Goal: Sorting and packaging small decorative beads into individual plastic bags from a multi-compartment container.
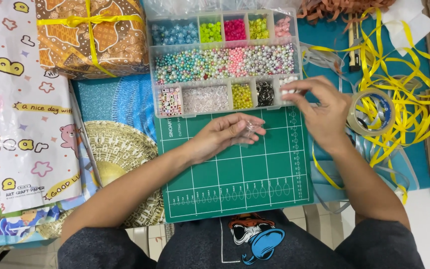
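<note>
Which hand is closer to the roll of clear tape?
The right hand. It hovers just left of the roll of clear tape, almost touching it. The left hand is farther left, over the green cutting mat.

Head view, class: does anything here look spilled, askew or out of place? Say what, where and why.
The yellow ribbon lies in loose tangled loops at the right, over the tape roll. The bead box sits square with its beads sorted by compartment; none show spilled on the green mat. The right hand is at the box's right end compartment.

Bead box (pixel 225 62) lies behind cutting mat (pixel 240 169); tape roll (pixel 372 112) right; wrapped gift (pixel 93 35) left.
</note>
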